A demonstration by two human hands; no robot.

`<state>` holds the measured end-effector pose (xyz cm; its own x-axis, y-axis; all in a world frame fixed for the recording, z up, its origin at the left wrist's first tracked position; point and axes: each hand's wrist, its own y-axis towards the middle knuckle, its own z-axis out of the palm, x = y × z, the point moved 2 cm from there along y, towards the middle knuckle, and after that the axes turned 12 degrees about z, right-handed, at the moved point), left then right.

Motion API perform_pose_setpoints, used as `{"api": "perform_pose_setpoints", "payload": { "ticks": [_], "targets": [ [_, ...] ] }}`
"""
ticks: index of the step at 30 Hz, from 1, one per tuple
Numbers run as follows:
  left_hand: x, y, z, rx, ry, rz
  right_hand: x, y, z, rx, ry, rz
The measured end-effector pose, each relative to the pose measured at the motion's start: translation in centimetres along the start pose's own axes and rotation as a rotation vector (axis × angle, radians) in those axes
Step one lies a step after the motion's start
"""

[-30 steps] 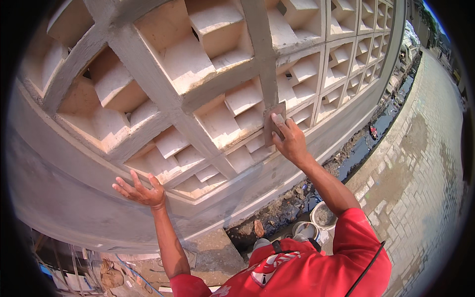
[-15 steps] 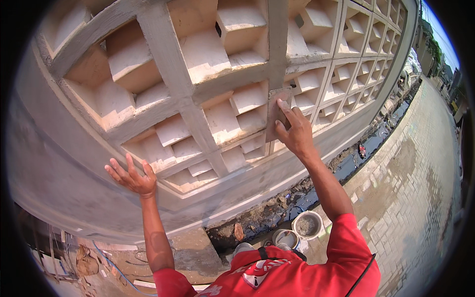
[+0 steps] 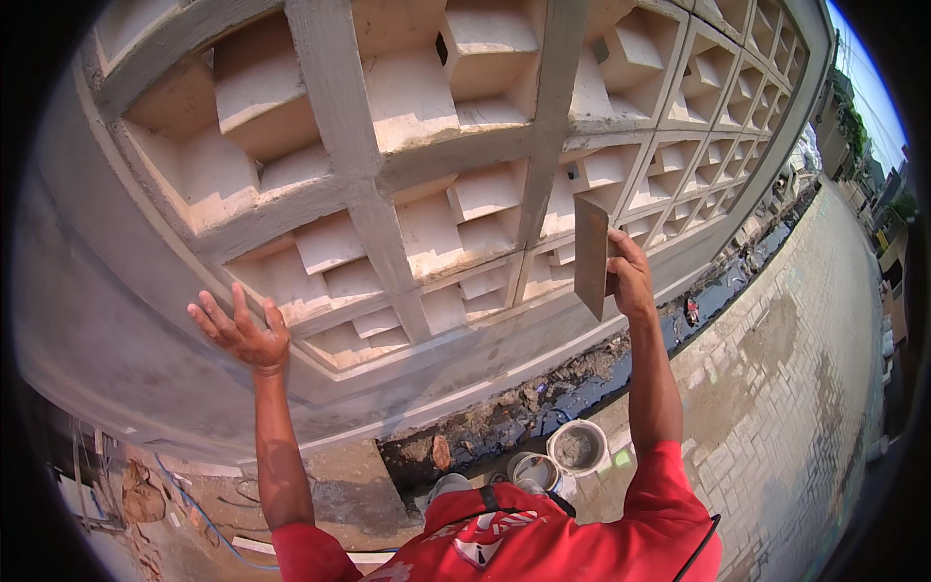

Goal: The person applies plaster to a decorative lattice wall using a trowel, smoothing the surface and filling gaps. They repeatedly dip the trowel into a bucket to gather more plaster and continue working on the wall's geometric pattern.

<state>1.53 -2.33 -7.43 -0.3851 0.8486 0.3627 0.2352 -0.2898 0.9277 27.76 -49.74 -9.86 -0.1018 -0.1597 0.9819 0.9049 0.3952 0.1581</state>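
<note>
A flat rectangular plastering trowel (image 3: 592,260) is in my right hand (image 3: 632,276), its blade turned edge-up and held apart from the wall. Behind it stands a wall of pale breeze blocks (image 3: 456,223) with deep square openings, framed by grey mortar joints (image 3: 373,228). My left hand (image 3: 240,328) lies with its fingers spread against the smooth grey wall border (image 3: 126,262), beside the lower left corner of the block panel. No tool is in it.
Below me are a bucket of grey mortar (image 3: 578,448) and a second bucket (image 3: 534,472). A ditch with dark water (image 3: 582,403) and rubble runs along the wall's foot. Paving (image 3: 766,417) stretches away on the right. A blue hose (image 3: 199,500) lies at the lower left.
My right hand has drawn the trowel off the mortar joint, moved it right and down, and tilted its blade. The left hand remains at the wall border.
</note>
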Motion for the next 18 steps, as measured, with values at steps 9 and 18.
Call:
{"api": "perform_pose_setpoints", "payload": {
  "ticks": [9,18],
  "targets": [
    [0.5,0.0,0.2,-0.012,0.027,0.056,4.5,3.8,4.4,0.040,-0.091,0.019],
    [0.3,0.4,0.0,-0.015,0.041,0.072,0.7,2.2,4.4,0.108,-0.127,0.146]
  ]
}}
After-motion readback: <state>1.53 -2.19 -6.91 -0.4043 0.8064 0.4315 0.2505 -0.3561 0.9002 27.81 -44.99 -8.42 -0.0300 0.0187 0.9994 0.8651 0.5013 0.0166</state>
